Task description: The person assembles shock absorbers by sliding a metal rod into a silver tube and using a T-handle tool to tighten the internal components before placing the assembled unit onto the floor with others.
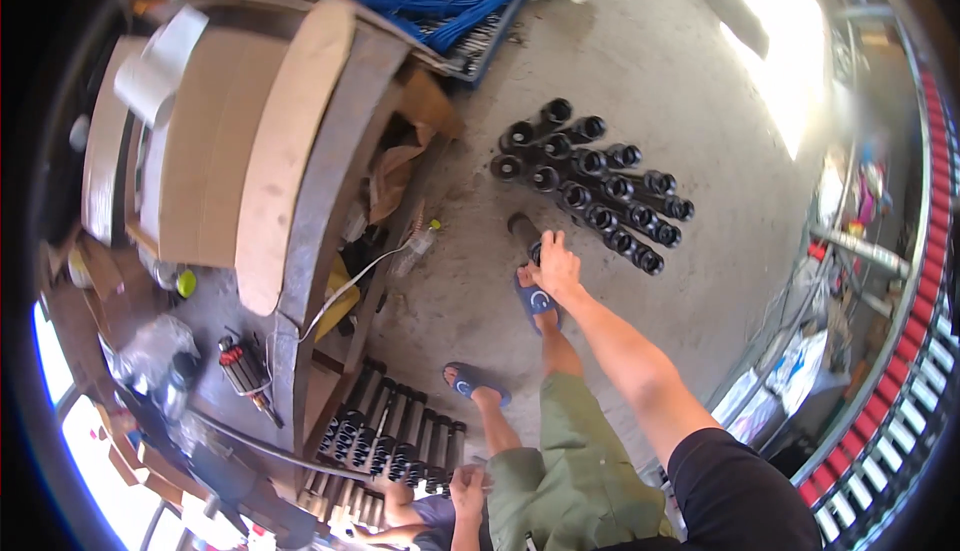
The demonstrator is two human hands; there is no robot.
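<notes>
My right hand (556, 267) reaches down over the floor, its fingers closed around one end of a black tube-shaped cylinder (522, 231). This cylinder is close to my right foot, a little apart from a group of several similar black cylinders (590, 163) standing in slanting rows on the concrete. Their upper ends look round and partly open. Low in the view, my left hand (467, 492) is held near my left thigh with its fingers curled together; what is in it, if anything, I cannot make out.
A workbench (375, 101) with cardboard and a red-and-black motor rotor (245, 369) stands left. More dark cylinders (400, 421) line up beneath it, near another person's hand (345, 527). A blue crate (490, 46) is beyond. A red-and-white roller rack (880, 401) runs along the right.
</notes>
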